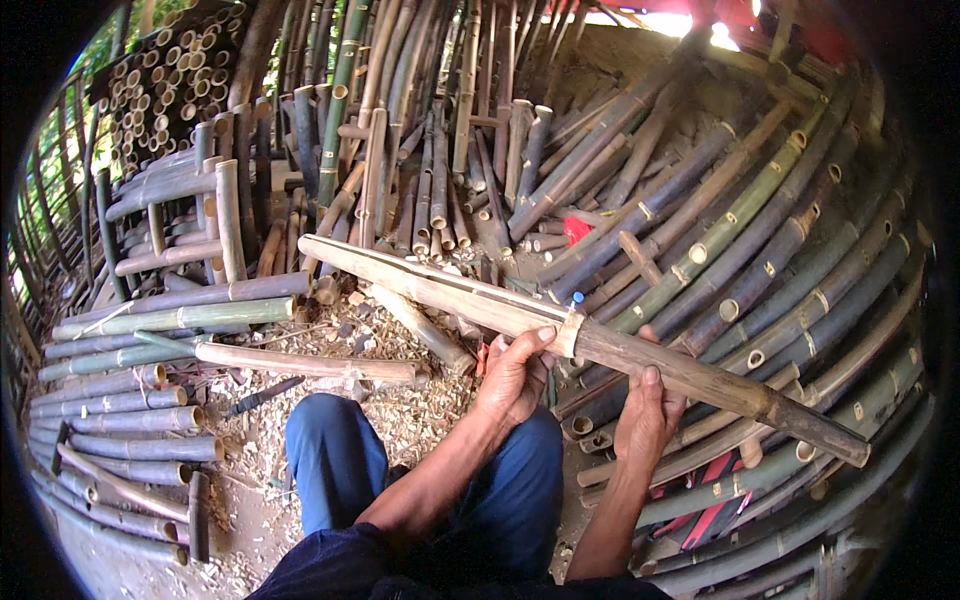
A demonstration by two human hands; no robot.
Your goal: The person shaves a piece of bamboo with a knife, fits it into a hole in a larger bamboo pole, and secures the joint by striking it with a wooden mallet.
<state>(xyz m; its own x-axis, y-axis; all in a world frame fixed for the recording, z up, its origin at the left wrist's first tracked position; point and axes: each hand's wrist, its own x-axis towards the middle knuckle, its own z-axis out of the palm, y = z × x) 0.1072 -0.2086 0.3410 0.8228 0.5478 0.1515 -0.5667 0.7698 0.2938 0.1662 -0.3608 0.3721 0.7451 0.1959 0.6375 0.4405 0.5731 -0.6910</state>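
A long bamboo pole point(690, 375) slants across in front of my knees, its left end higher in the picture. Its left part is pale and shaved, with a dark lengthwise groove or split. The right part is darker. At a pale ring near the middle, a small blue piece point(577, 298) stands up; its kind is unclear. My left hand point(515, 375) is closed on the pole just left of that ring, thumb on top. Farther right, my right hand point(648, 412) grips the dark part from below, thumb along the near side. Some fingers of both hands are hidden behind the pole.
Wood shavings point(270, 450) cover the ground around my knees. Cut bamboo lengths point(150, 420) lie stacked at the left, beside a bamboo frame point(228, 220). Many long poles point(740, 290) lean or lie on the right. A dark, knife-like tool point(262, 396) rests among the shavings.
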